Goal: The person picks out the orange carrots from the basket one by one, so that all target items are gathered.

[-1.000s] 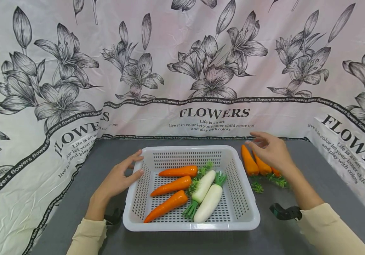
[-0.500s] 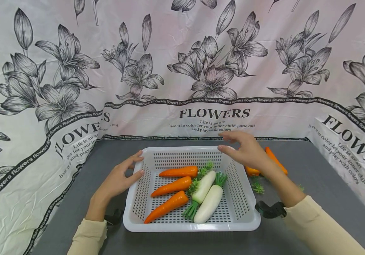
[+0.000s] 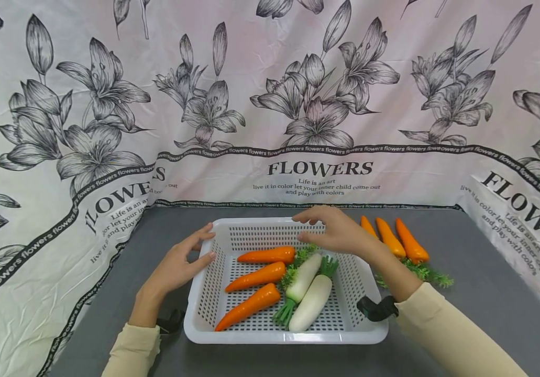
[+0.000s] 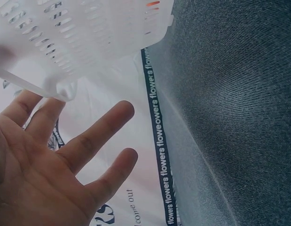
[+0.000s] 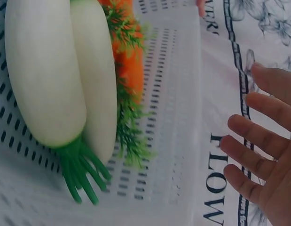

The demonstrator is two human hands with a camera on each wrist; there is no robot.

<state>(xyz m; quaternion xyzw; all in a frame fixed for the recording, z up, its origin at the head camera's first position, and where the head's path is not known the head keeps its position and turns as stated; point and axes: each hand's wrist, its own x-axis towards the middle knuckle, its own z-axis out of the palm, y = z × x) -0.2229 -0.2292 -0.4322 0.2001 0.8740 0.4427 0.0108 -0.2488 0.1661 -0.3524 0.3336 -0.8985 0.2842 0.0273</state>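
A white perforated plastic basket point(image 3: 286, 337) holds three orange carrots point(image 3: 249, 306) and two white radishes point(image 3: 312, 303) with green stems. My left hand point(image 3: 173, 268) rests against the basket's left rim. In the left wrist view its fingers point(image 4: 96, 136) are spread and fairly straight, some of them touching the rim. Above the basket's back right part hovers my right hand point(image 3: 333, 230), holding nothing. Its fingers point(image 5: 258, 136) look loosely extended in the right wrist view, beside the radishes point(image 5: 44, 70) but apart from them.
Three more carrots point(image 3: 410, 241) with leafy green tops lie on the dark grey table point(image 3: 482, 293), right of the basket. My right forearm partly covers them. A white cloth point(image 3: 317, 183) printed with flowers hangs behind and along both sides.
My right hand has moved left from over the carrots outside the basket to above the basket's back rim, uncovering those carrots. My left hand and the basket have stayed in place.
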